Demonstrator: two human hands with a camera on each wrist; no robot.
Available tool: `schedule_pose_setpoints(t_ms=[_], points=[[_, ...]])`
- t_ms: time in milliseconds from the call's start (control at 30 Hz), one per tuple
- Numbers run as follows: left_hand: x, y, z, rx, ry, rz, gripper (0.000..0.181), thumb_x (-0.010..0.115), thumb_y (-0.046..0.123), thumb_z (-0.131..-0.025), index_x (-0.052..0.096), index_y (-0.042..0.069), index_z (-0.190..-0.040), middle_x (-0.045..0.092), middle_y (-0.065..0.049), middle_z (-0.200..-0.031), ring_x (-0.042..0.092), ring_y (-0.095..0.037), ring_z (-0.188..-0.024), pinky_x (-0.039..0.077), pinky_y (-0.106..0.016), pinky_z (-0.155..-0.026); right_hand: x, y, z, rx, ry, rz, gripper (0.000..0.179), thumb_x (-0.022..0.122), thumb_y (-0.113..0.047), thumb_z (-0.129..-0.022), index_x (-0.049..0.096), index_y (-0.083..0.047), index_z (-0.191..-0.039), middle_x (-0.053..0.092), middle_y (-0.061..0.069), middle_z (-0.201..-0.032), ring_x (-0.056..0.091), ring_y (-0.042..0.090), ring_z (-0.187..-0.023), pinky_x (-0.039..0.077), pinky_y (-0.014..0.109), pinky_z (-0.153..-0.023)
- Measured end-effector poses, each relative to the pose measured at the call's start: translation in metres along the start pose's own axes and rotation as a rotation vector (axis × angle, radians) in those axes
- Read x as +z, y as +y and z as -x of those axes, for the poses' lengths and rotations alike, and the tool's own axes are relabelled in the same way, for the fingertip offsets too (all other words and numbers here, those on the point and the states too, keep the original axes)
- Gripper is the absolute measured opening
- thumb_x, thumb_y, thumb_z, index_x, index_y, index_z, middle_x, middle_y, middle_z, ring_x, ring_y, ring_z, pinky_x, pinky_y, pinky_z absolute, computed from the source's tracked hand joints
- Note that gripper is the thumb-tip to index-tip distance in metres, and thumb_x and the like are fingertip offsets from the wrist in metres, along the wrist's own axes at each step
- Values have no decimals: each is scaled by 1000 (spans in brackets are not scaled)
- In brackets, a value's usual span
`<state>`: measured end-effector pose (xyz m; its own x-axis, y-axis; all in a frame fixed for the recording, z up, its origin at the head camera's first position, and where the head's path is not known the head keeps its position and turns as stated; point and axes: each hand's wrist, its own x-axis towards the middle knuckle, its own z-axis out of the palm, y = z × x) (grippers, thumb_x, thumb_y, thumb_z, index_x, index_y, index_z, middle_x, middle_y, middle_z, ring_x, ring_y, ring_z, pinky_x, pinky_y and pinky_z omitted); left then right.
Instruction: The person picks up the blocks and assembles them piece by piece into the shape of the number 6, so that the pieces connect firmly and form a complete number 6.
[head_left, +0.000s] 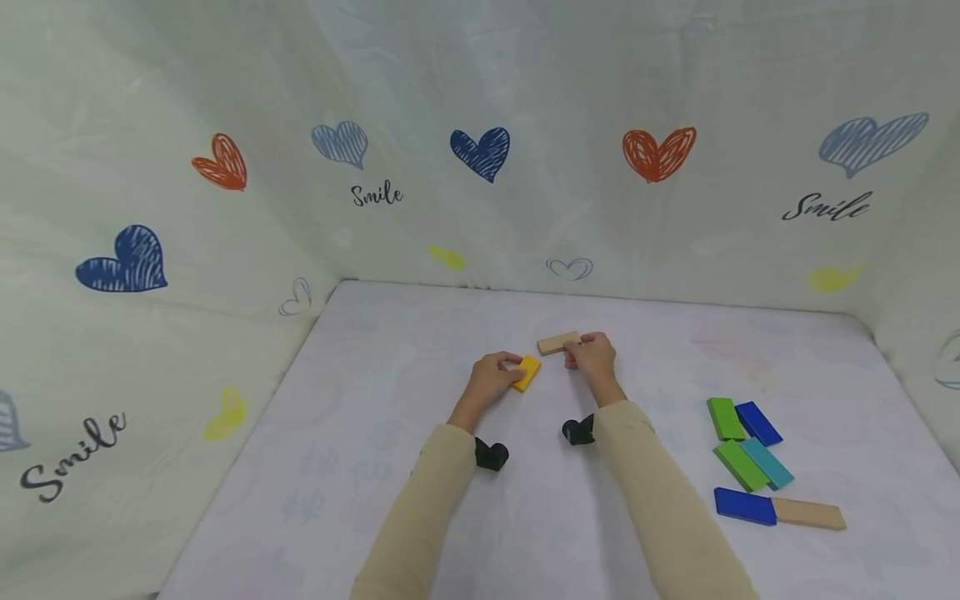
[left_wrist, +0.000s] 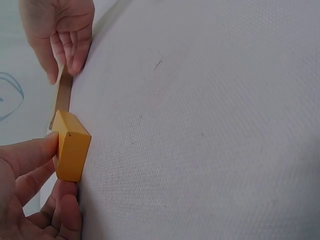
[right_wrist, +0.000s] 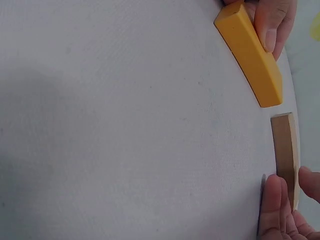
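Note:
My left hand [head_left: 491,381] pinches a yellow block [head_left: 527,373] between thumb and fingers, near the middle of the table. In the left wrist view the yellow block [left_wrist: 70,145] is tilted, one end toward the camera. A plain wooden block [head_left: 558,342] lies flat just beyond it. My right hand [head_left: 595,358] is at that block's right end, with the thumb on one side and the fingers on the other. The right wrist view has the wooden block [right_wrist: 285,145] just short of the yellow block [right_wrist: 250,55], a small gap between them.
On the table's right side lie two green blocks [head_left: 726,418], a teal block [head_left: 767,463], two blue blocks [head_left: 745,506] and another plain wooden block [head_left: 808,513]. A pale cloth [head_left: 525,67] printed with hearts rises behind the white table [head_left: 390,350].

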<state>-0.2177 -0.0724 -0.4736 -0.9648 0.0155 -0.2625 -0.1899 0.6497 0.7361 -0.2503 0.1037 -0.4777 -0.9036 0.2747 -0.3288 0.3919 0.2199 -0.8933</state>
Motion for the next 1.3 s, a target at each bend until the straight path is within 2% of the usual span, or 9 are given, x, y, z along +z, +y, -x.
schedule_pose_setpoints(t_ms=[100,267,333,533,700,800,933,1033,1300], points=[[0,1,1,0,7,-2,28,67,25,-85,68,14,-111,57,-6,-88,47,-16,-76,35,-24,-62,1,-2,-2,-11,-7,85,43,61,-13,-87,43,8,-121,57,7,-71,52,4,-44,46,16,-47],[0,2,2,-3,5,4,28,67,25,-85,68,15,-111,57,-6,-87,46,-16,-74,34,-24,-61,3,-7,1,-37,-8,225,42,61,-16,-89,45,4,-122,58,8,-73,50,6,-45,41,16,-47],[-1,2,2,-2,2,7,28,67,26,-85,68,15,-111,58,-6,-88,47,-15,-74,35,-23,-61,4,-7,2,-56,-10,263,42,60,-17,-90,46,3,-123,60,9,-76,49,6,-46,40,17,-47],[-2,2,4,16,4,1,29,67,25,-85,68,14,-111,60,-7,-90,47,-15,-74,35,-23,-61,4,-8,7,-137,-23,337,42,58,-19,-90,48,0,-126,57,5,-61,46,7,-42,37,18,-47],[-2,3,4,24,7,3,29,67,25,-85,68,13,-111,60,-7,-89,47,-15,-74,35,-23,-61,3,-10,12,-158,-32,380,44,57,-21,-91,48,-1,-129,63,19,-91,46,6,-45,37,18,-47],[-1,2,3,26,11,6,28,68,24,-84,69,13,-110,60,-7,-88,47,-15,-73,35,-23,-61,4,-10,13,-160,-35,388,44,57,-22,-91,49,-2,-129,60,22,-113,48,6,-47,38,17,-48],[-1,2,3,27,16,12,28,68,24,-84,69,14,-109,60,-7,-88,46,-15,-73,35,-23,-60,4,-10,13,-165,-46,382,44,58,-24,-91,50,-3,-129,54,23,-127,50,7,-50,40,17,-50],[-1,2,3,25,17,18,27,68,24,-84,69,13,-109,61,-8,-90,46,-15,-72,35,-23,-60,4,-9,12,-170,-52,380,44,57,-25,-91,51,-3,-129,51,23,-131,52,8,-51,40,18,-50],[0,2,2,15,17,7,28,69,25,-83,70,14,-109,61,-7,-90,45,-15,-73,34,-23,-60,4,-8,12,-173,-57,383,44,57,-25,-91,51,-3,-129,54,22,-127,50,7,-49,39,18,-50]])
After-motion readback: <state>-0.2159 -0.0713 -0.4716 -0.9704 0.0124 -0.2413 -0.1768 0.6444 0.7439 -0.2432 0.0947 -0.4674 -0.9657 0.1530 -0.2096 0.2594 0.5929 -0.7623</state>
